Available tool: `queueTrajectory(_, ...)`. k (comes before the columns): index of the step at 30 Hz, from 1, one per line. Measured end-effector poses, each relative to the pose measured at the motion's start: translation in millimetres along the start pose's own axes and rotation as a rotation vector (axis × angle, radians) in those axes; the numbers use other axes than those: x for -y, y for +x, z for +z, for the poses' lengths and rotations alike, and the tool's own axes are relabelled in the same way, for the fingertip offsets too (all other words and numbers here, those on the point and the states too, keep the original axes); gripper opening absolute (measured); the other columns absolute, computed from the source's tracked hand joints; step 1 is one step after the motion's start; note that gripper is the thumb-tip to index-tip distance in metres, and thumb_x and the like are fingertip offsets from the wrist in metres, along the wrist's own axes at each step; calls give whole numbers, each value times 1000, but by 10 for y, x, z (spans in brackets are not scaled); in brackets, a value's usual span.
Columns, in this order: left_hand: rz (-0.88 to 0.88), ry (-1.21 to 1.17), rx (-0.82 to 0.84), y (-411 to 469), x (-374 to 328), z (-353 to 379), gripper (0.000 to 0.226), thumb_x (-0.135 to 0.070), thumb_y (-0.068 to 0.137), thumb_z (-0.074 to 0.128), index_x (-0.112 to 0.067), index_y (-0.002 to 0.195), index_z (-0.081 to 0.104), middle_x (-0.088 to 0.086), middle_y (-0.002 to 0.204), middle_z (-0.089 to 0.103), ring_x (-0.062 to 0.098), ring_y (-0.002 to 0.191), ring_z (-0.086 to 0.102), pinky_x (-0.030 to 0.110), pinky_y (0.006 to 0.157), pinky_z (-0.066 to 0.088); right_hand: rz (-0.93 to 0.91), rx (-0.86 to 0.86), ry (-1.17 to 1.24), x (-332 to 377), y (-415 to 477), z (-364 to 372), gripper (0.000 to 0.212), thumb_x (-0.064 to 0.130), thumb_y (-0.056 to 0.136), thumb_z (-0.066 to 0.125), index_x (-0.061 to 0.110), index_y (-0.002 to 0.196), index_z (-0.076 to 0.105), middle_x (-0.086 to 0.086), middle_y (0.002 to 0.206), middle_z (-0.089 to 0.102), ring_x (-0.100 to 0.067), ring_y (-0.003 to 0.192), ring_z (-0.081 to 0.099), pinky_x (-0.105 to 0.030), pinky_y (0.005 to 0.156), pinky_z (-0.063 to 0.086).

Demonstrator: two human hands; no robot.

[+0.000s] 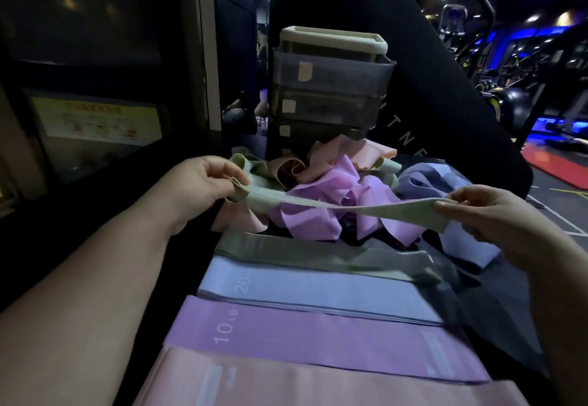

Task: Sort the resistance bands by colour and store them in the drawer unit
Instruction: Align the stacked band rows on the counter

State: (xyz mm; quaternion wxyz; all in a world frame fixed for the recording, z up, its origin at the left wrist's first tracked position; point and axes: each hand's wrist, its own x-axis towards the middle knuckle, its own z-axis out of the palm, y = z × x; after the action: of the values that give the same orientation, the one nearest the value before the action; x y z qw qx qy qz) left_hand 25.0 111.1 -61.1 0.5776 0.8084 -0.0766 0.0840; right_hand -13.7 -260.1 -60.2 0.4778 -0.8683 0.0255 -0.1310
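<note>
A pale green band [343, 206] is stretched flat between my two hands, above the table. My left hand [203, 179] pinches its left end and my right hand [486, 211] pinches its right end. Under it lies a tangled heap of bands [331, 195]: violet, peach, green and light blue. Nearer to me, flat bands lie in rows: green [318, 254], light blue marked 20 [318, 291], violet marked 10 LB [318, 338] and pink [302, 383]. The grey drawer unit [331, 93] stands behind the heap with its drawers closed.
A cream rimmed tray [334, 38] tops the drawer unit. A dark padded seat back [445, 103] rises behind it. A yellow notice [95, 119] hangs on the left wall. Gym machines and a red mat [560, 163] are on the right.
</note>
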Motion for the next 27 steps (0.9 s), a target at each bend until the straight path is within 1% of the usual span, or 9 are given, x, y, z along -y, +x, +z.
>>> queueTrajectory(2, 2, 11, 6, -3, 7, -19, 37, 10, 88, 52, -18, 70, 68, 3, 60, 58, 2, 38, 44, 11, 39, 33, -4, 18, 42, 11, -5, 9, 86, 79, 24, 77, 12, 76, 64, -2, 52, 44, -12, 44, 33, -18, 38, 23)
queueTrajectory(4, -31, 7, 28, 0, 24, -37, 38, 6, 89, 51, -21, 69, 69, 6, 63, 54, 5, 39, 36, 14, 38, 28, -8, 38, 66, 58, -26, 28, 62, 61, 46, 82, 11, 78, 63, -8, 53, 50, -12, 40, 39, -17, 36, 27)
queueTrajectory(6, -62, -16, 49, -7, 22, -31, 33, 4, 90, 50, -20, 76, 67, 4, 67, 56, 4, 44, 44, 15, 45, 37, 3, 63, 119, 51, -30, 35, 32, 40, 77, 72, 10, 85, 63, -15, 63, 62, -11, 43, 54, -17, 40, 35)
queueTrajectory(8, -89, -49, 73, -15, 2, 0, 30, 3, 91, 46, -19, 83, 65, 4, 76, 60, 7, 56, 54, 21, 56, 47, 5, 50, 170, 45, -34, 40, 21, 34, 86, 66, 13, 85, 62, -19, 77, 71, -12, 52, 64, -20, 47, 43)
queueTrajectory(12, -120, -127, 84, -30, -30, 1, 33, 1, 91, 37, -11, 87, 68, 7, 84, 69, 13, 66, 67, 26, 65, 54, -2, 64, 325, 67, -46, 11, 71, 68, 28, 87, 19, 76, 67, -9, 75, 74, -13, 64, 70, -17, 54, 54)
queueTrajectory(14, -141, -204, 90, -22, -35, -15, 29, -6, 93, 42, -8, 85, 70, 4, 82, 70, 14, 68, 69, 25, 65, 54, 2, 92, 412, 56, -33, -18, 72, 69, 19, 88, 21, 71, 72, -4, 71, 72, -11, 63, 69, -18, 55, 54)
queueTrajectory(17, -119, -184, 98, -30, -32, 1, 16, -18, 90, 61, -12, 75, 64, -3, 66, 65, 7, 60, 63, 18, 56, 53, 21, 68, 400, 86, -50, -14, 66, 60, 25, 91, 19, 71, 68, -1, 68, 69, -9, 61, 68, -15, 52, 51)
queueTrajectory(21, -111, -123, 59, -6, 7, -20, 34, -5, 81, 70, -16, 66, 42, -2, 58, 50, 10, 53, 51, 27, 56, 42, 71, 46, 339, 74, -39, -20, 20, 10, 71, 78, 16, 79, 61, -3, 65, 67, -6, 53, 58, -13, 46, 42)
queueTrajectory(27, -198, -174, 157, -83, -73, 4, 22, 7, 86, 59, -7, 101, 51, 9, 82, 56, 11, 45, 62, 16, 40, 45, 102, 213, 286, 34, -46, -9, 46, -11, 81, 64, 26, 108, 66, -5, 69, 62, -12, 58, 56, -18, 52, 46)
